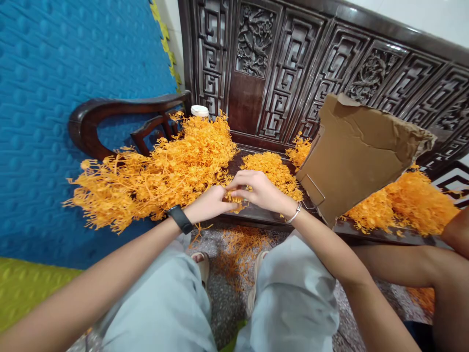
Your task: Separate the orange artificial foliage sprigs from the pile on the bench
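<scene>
Left hand (212, 201) and right hand (258, 188) meet above the near edge of the wooden bench (256, 212), fingers bent toward each other around a small orange sprig (236, 199). Fingers hide much of it, so which hand grips it, and how firmly, cannot be told.

Just beyond the hands lies a small orange heap (273, 171) on the seat. To the left, a large orange pile (164, 171) of branching strands spreads past the curved armrest (86, 120). Behind its far side stands a container with a white lid (200, 111); the lid covers the top, and the contents cannot be seen.

Right of the small heap, a torn-edged cardboard piece (359, 151) stands tilted, a bent metal wire (315, 188) at its lower left. More orange strands (414, 200) lie to its right, and a tuft (299, 150) shows at its far left edge. Beyond rises the carved backrest (247, 105).

Orange scraps (242, 249) litter the speckled floor (230, 313) between the feet. At the far left is a blue mat (44, 122); another person's bare limb (414, 264) shows at the near right.
</scene>
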`<state>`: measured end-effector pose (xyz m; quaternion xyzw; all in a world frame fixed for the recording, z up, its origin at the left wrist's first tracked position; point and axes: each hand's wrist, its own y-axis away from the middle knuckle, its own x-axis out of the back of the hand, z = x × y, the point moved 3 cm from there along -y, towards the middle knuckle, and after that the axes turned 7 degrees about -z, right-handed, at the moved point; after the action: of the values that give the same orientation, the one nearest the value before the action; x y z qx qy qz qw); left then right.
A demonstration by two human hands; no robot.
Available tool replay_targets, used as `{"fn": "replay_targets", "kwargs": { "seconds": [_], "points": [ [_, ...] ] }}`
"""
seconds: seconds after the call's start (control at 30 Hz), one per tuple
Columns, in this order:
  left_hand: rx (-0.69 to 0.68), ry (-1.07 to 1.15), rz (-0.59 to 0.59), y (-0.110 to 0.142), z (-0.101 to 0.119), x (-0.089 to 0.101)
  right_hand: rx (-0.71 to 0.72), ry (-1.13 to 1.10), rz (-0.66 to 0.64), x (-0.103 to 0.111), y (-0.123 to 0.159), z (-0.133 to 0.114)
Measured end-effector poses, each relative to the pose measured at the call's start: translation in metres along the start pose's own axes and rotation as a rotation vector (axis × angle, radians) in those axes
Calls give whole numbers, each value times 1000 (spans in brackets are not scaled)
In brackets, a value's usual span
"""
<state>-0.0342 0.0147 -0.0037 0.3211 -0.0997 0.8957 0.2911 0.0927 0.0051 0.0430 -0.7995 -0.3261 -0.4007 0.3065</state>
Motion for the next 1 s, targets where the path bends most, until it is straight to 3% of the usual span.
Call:
{"fn": "replay_targets", "kwargs": {
  "seconds": [0.1,0.27,0.37,0.63,0.8,1.0],
  "points": [
    [22,-97,-2,2,-2,0,-39,-118,92,6,0,6],
    [-39,-241,41,8,3,-1,-196,-664,292,15,-1,28],
    [-6,-275,54,11,7,-2,-293,-820,379,16,0,41],
    [28,-315,77,6,6,0,-463,-812,368,14,0,61],
    [17,-401,101,-1,16,-5,-597,-943,559,16,-1,80],
    [111,-600,165,-18,33,-16,-721,-878,748,16,-6,102]
  ]
}}
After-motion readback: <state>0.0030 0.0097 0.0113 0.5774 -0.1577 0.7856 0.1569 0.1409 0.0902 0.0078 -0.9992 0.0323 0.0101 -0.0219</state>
